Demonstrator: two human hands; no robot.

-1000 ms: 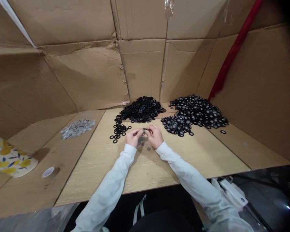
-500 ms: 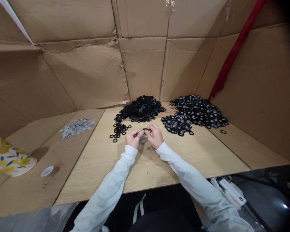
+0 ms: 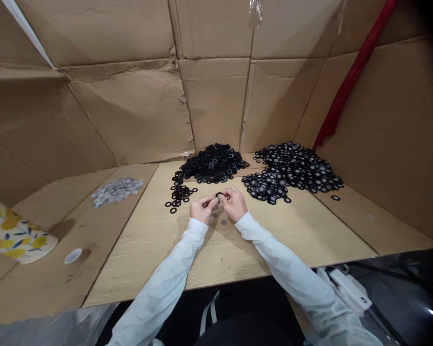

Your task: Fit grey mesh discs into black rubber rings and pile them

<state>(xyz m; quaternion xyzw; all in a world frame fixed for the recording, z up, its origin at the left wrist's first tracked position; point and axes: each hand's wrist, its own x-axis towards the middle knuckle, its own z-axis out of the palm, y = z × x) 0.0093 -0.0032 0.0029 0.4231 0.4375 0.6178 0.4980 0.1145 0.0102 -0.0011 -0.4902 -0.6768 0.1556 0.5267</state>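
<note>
Between my fingertips is a black ring (image 3: 219, 194), gripped from both sides. My left hand (image 3: 202, 208) pinches it from the left, and my right hand (image 3: 234, 204) closes on it from the right, thumbs together over its middle. Whether a disc sits inside the ring is hidden by the thumbs. Small grey discs (image 3: 223, 222) lie on the board just below my hands. Beyond my hands rises a heap of black rings (image 3: 212, 163), with loose rings (image 3: 180, 193) trailing down its left side. To the right spreads a pile of black rings with pale centres (image 3: 296, 168).
Pale grey discs (image 3: 117, 191) are heaped at the left. A roll of white tape (image 3: 72, 256) and a lemon-patterned cylinder (image 3: 19, 235) stand farther left. Cardboard walls (image 3: 216, 101) enclose the back and sides. One ring with a pale centre (image 3: 335, 198) lies alone at right.
The view has shifted slightly. My fingers have drawn closer together over the black ring, with both thumbs now nearer its middle. The piles look the same.
</note>
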